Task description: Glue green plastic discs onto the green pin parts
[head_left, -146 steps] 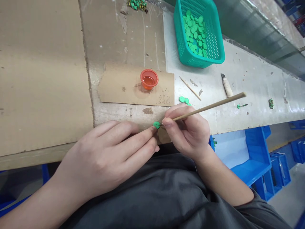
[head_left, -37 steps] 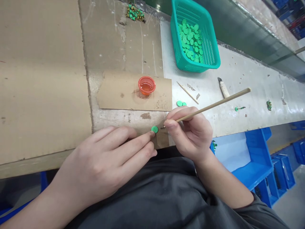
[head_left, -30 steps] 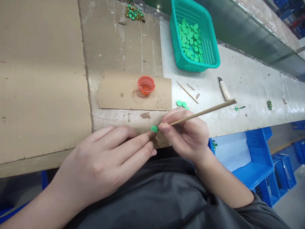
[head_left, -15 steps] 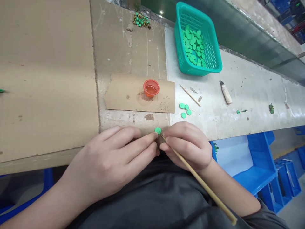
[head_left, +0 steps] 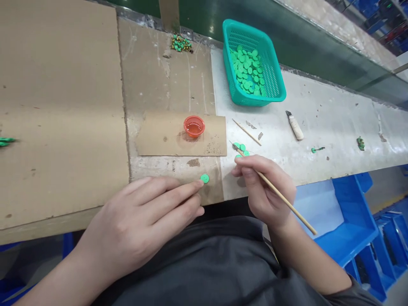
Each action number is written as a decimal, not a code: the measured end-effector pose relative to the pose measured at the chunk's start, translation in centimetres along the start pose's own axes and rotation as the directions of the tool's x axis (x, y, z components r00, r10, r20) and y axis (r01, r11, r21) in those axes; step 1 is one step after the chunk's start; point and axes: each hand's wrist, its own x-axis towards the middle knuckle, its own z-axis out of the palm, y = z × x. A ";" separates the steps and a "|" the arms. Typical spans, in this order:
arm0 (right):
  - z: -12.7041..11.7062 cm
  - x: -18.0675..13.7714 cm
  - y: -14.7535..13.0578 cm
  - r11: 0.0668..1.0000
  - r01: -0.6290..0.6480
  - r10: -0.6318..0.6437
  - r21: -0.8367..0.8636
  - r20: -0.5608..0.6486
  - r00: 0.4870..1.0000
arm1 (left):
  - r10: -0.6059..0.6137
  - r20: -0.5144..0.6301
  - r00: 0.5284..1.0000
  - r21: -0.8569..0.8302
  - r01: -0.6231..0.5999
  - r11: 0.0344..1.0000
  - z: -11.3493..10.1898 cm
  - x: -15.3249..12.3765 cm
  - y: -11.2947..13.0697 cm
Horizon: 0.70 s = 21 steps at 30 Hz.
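Observation:
My left hand (head_left: 149, 216) lies at the near edge of the bench, fingers stretched out, and its fingertip touches a small green disc (head_left: 204, 178) on the cardboard. My right hand (head_left: 266, 187) pinches a thin wooden stick (head_left: 274, 190). The stick's tip reaches a few loose green discs (head_left: 239, 148) on the grey benchtop, and its long end points back over my wrist. An orange cup of liquid (head_left: 194, 126) stands on a cardboard strip (head_left: 159, 136) behind my hands.
A teal basket (head_left: 270, 72) with several green discs stands at the back. A short stick (head_left: 247, 132), a small knife (head_left: 295, 126) and green bits (head_left: 317, 149) lie on the bench. Cardboard sheets (head_left: 60, 110) cover the left. Blue bins (head_left: 347, 221) stand below right.
My right hand flipped the stick end for end and moved from the disc at my left fingertip to the loose discs further back. The left hand stayed on its disc.

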 end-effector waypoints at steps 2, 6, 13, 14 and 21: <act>-0.8 0.3 0.2 1.000 0.004 -0.003 -0.014 0.087 0.996 | -0.113 -0.017 0.993 -0.106 0.111 0.988 -0.6 0.2 0.1; -2.0 1.0 0.7 0.998 -0.009 0.000 0.058 0.165 0.986 | -0.342 -0.039 0.939 -0.322 0.313 0.894 -1.8 0.2 -0.1; -1.1 1.5 0.0 0.985 -0.071 0.052 0.155 0.123 0.991 | -0.567 -0.079 0.820 -0.276 0.528 0.803 -1.8 0.1 1.1; -0.8 1.4 -0.1 0.979 -0.084 0.066 0.185 0.100 0.993 | -0.588 -0.076 0.805 -0.278 0.549 0.788 -1.6 0.1 1.4; 0.3 1.1 0.0 0.892 -0.168 0.179 0.420 0.012 0.984 | -0.701 -0.071 0.710 -0.221 0.674 0.705 -0.3 0.9 2.3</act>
